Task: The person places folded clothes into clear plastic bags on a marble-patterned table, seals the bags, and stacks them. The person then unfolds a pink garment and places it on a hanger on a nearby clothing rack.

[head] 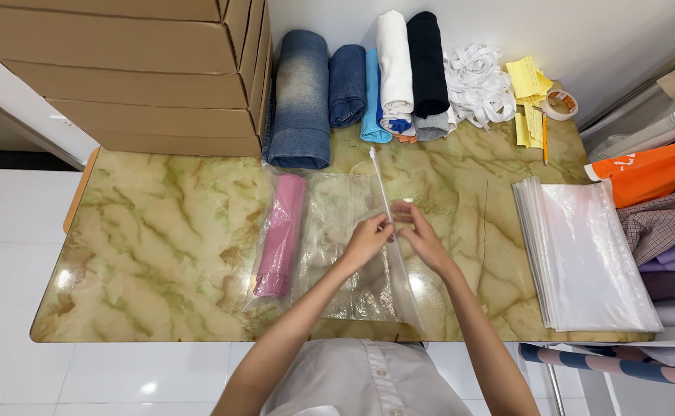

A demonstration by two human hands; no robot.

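- Hidden/unclear: fingertips of both hands bunch together at the zip strip, so exact contact is hard to read; bag's near edge blurs into glare; clothes at far right are cut off by frame edge.
- Clear plastic bag (345, 254) lies flat mid-tabletop (160, 246), see-through, crinkled, w/ rolled pink garment (281, 235) inside at its left end.
- White zip strip (378, 181) runs along bag's right edge, far end sticking out past it.
- Left hand (367, 240): grip pinched on strip.
- Right hand (422, 235): grip pinched on strip too, just beside left.
- Stack of clear bags (592, 254) at right; rolled jeans (300, 96) at back.
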